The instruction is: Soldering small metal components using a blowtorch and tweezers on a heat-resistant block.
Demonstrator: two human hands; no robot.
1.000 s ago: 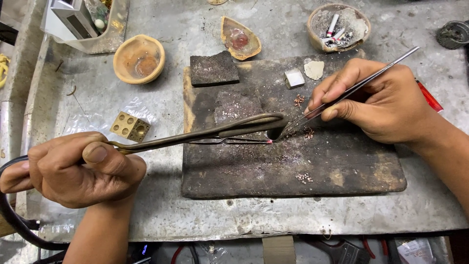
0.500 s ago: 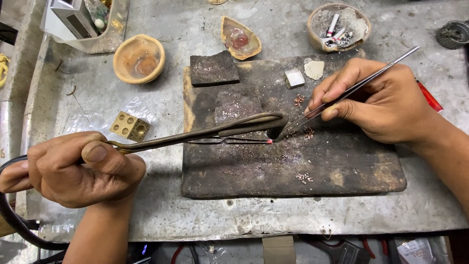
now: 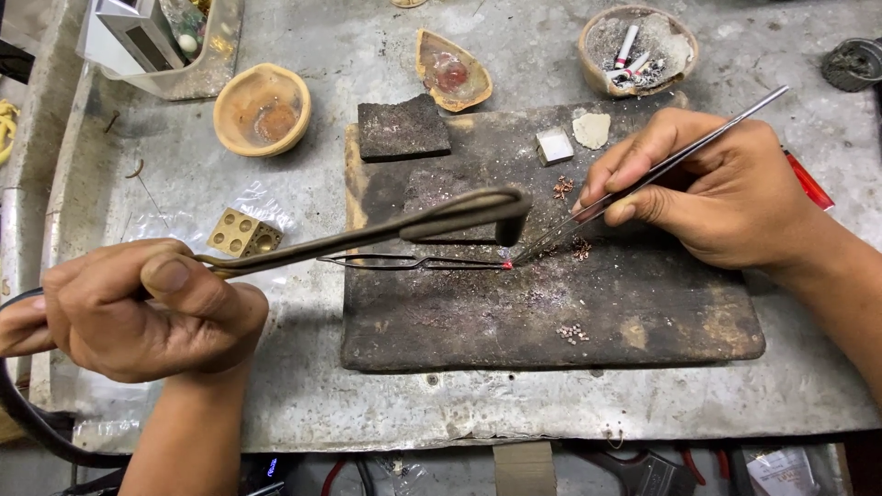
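Left hand [image 3: 138, 308] w/ fingers wrapped tight round the curved dark metal torch pipe [image 3: 367, 234], nozzle beyond them aimed at a glowing red bit [image 3: 506, 265], while right hand [image 3: 717, 188] fingers pinch slim steel tweezers [image 3: 643, 174], tips prob. steadying it on the charred black slab [image 3: 551, 294].

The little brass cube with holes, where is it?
In the head view, the brass cube sits on the metal bench, left of the dark board, just above the left hand.
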